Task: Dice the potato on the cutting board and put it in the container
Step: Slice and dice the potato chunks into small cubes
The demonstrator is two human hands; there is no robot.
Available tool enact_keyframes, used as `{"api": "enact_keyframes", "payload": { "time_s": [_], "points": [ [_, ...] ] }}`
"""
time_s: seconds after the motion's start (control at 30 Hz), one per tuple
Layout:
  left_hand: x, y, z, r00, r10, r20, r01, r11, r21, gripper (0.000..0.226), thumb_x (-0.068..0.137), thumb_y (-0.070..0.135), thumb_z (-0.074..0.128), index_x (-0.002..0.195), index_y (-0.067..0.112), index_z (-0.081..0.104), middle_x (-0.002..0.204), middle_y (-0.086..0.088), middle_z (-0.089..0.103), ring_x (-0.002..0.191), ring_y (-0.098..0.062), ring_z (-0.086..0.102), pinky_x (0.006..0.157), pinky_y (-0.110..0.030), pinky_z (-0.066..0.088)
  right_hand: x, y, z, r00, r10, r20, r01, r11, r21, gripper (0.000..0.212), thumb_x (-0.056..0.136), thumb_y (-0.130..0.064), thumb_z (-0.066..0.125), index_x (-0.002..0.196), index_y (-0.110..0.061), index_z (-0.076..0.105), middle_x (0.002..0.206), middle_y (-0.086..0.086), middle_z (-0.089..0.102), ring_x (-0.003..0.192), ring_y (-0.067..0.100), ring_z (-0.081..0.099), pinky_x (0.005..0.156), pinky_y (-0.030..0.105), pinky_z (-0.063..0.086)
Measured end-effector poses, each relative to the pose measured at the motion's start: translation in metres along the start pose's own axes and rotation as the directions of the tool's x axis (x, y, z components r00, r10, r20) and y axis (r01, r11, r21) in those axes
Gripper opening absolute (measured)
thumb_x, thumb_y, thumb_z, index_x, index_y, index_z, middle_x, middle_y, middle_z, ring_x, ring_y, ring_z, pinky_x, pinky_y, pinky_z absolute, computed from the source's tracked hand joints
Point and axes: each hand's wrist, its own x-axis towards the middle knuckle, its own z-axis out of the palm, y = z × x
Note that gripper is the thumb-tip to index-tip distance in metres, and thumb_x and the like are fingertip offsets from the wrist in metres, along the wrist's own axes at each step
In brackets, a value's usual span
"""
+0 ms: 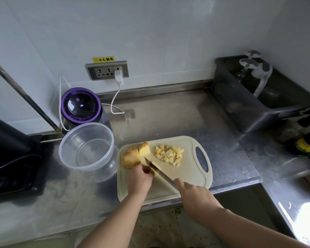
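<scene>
Container [106, 138] clear, round, bare bottom showing, just left of the left hand's grip | left hand [140, 178] fingers curled on potato slice [156, 165] beside knife [159, 171] blade | right hand [195, 196] wrapped round knife handle | diced cubes [170, 154] on cutting board [186, 176] beyond blade | dark bin [240, 108] far right holds upturned glasses [247, 67]

Right hand [195, 196] hides knife [161, 173] handle; bottle [309, 142] edge-cropped.
</scene>
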Motion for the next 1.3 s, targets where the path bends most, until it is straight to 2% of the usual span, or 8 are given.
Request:
{"api": "enact_keyframes", "payload": {
  "time_s": [0.23,0.33,0.47,0.67,0.77,0.83,1.13,1.3],
  "points": [
    [0.004,-0.001,0.0,1.0,-0.007,0.013,0.006,1.0,0.016,0.002,0.088,0.017,0.067,0.09,0.017,0.067,0.082,0.008,0.061,0.079,-0.01,0.055,0.067,-0.02,0.039,0.005,-0.002,0.002,0.999,-0.01,0.052,0.011,1.0,-0.009,0.053,0.098,-0.007,0.05,0.143,-0.021,0.025,0.095,0.002,0.054,0.075,0.013,0.056,0.067,0.021,0.047],
    [0.004,-0.001,0.0,1.0,-0.023,0.02,0.023,1.0,0.005,0.008,0.087,0.014,0.067,0.085,0.022,0.064,0.081,0.009,0.063,0.079,-0.01,0.058,0.067,-0.02,0.042,0.008,-0.002,0.004,0.997,0.007,0.078,-0.005,1.0,-0.023,0.052,0.098,-0.007,0.05,0.142,-0.021,0.025,0.099,0.002,0.057,0.081,0.013,0.061,0.07,0.023,0.05],
    [0.003,-0.001,0.001,1.0,0.008,0.022,-0.007,1.0,-0.006,0.014,0.087,0.013,0.067,0.079,0.024,0.064,0.08,0.008,0.065,0.084,-0.014,0.063,0.07,-0.021,0.043,0.012,-0.002,0.003,0.998,0.026,0.053,-0.028,0.999,0.03,0.055,0.098,-0.008,0.052,0.143,-0.024,0.024,0.087,-0.003,0.049,0.072,0.009,0.054,0.062,0.018,0.046],
    [0.002,-0.002,0.0,1.0,-0.001,0.008,0.001,0.999,0.047,0.002,0.091,0.018,0.062,0.09,0.019,0.063,0.089,0.006,0.06,0.084,-0.011,0.055,0.074,-0.02,0.041,0.004,0.001,-0.004,0.999,0.004,-0.048,0.001,0.994,0.109,0.054,0.099,-0.011,0.049,0.143,-0.027,0.022,0.103,-0.001,0.057,0.075,0.01,0.054,0.066,0.018,0.043],
    [0.0,0.003,0.003,0.999,0.029,0.02,-0.032,0.988,0.152,0.015,0.089,0.024,0.066,0.076,0.02,0.057,0.077,0.006,0.059,0.07,-0.006,0.053,0.056,-0.015,0.036,0.001,0.007,-0.011,0.998,0.004,-0.068,0.001,0.997,0.076,0.056,0.1,-0.012,0.049,0.145,-0.027,0.019,0.114,0.002,0.061,0.079,0.012,0.056,0.071,0.021,0.049],
    [-0.001,0.006,0.005,0.998,0.056,0.026,-0.061,0.96,0.273,0.015,0.087,0.027,0.067,0.079,0.021,0.056,0.074,0.007,0.057,0.067,-0.005,0.052,0.052,-0.015,0.034,0.001,0.011,-0.015,0.997,0.031,-0.069,-0.026,0.997,0.072,0.055,0.1,-0.013,0.047,0.146,-0.027,0.02,0.117,0.001,0.061,0.082,0.014,0.059,0.074,0.024,0.052],
    [0.004,0.007,0.009,0.994,0.105,0.021,-0.103,0.884,0.456,0.017,0.087,0.027,0.065,0.101,0.019,0.058,0.09,0.004,0.061,0.076,-0.012,0.058,0.056,-0.019,0.042,-0.004,0.02,-0.014,0.994,0.067,-0.083,-0.06,0.995,0.075,0.05,0.1,-0.012,0.045,0.143,-0.027,0.024,0.12,0.002,0.062,0.092,0.019,0.067,0.079,0.029,0.057],
    [0.002,-0.002,0.001,0.982,0.176,0.067,-0.183,0.812,0.555,0.021,0.089,0.021,0.062,0.11,0.019,0.06,0.102,0.003,0.062,0.085,-0.013,0.061,0.072,-0.023,0.054,-0.006,0.022,-0.01,0.996,0.049,-0.069,-0.044,0.996,0.072,0.047,0.101,-0.013,0.045,0.142,-0.027,0.026,0.121,0.001,0.062,0.092,0.019,0.067,0.075,0.025,0.056]
  ]
}}
